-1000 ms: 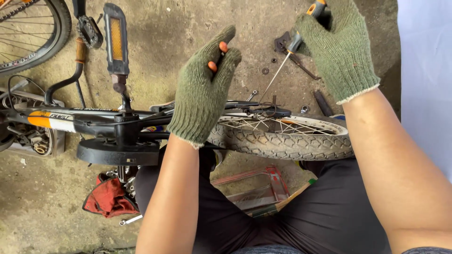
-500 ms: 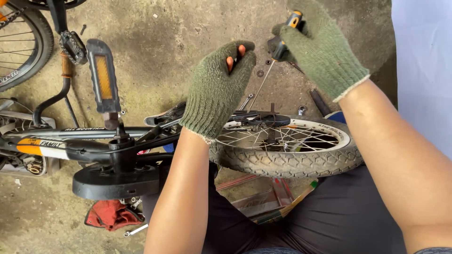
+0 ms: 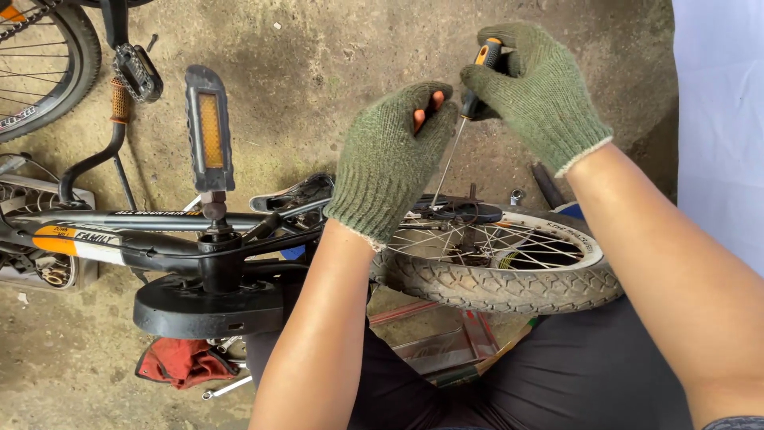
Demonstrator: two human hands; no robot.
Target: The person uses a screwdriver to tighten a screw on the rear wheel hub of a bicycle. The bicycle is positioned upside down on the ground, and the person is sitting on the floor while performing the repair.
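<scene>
Head view: we find the right hand clamped on a screwdriver.
Left hand pinches something orange beside it; wheel below.

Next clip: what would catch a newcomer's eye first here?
Two hands in green knit gloves at top centre: the right hand grips an orange-and-black-handled screwdriver, the left hand beside its shaft. Below them lies a small spoked bicycle wheel with knobbly tyre; at left, a black pedal with orange reflector sticks up.
</scene>
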